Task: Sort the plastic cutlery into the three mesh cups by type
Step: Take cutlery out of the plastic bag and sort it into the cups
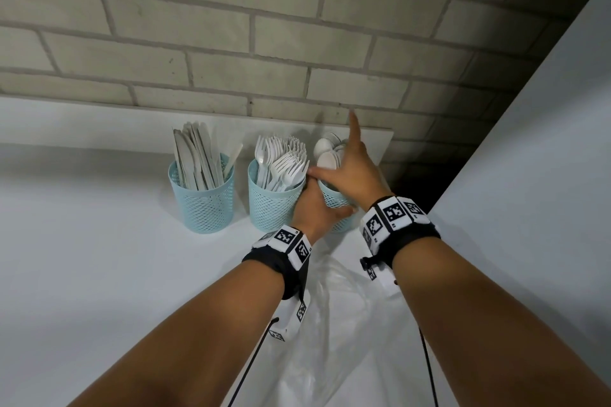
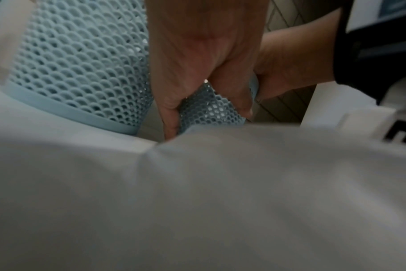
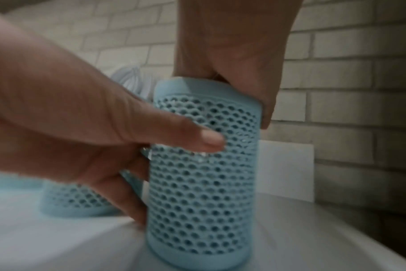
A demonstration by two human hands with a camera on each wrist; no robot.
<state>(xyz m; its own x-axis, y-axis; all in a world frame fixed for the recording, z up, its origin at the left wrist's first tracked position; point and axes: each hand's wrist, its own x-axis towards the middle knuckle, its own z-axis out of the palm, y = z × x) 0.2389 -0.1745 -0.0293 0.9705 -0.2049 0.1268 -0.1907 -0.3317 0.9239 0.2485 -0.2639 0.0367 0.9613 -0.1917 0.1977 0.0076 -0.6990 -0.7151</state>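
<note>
Three pale blue mesh cups stand in a row on the white table (image 1: 82, 241). The knife cup (image 1: 203, 201) is on the left and the fork cup (image 1: 271, 205) (image 2: 81, 64) (image 3: 74, 199) in the middle. The spoon cup (image 1: 332, 200) (image 2: 209, 110) (image 3: 204, 183) on the right is mostly hidden by both hands, with white spoons (image 1: 325, 149) showing above it. My left hand (image 1: 317, 208) (image 2: 197, 64) (image 3: 81, 128) grips its side, thumb on the mesh. My right hand (image 1: 353, 175) (image 3: 232, 55) holds its rim from above, index finger pointing up.
A crumpled clear plastic bag (image 1: 330, 301) lies on the table between my forearms. A brick wall (image 1: 297, 43) and a white board (image 1: 370, 139) stand close behind the cups. A tall white panel (image 1: 535, 175) closes the right side, with a dark gap (image 1: 416, 182) beside the spoon cup.
</note>
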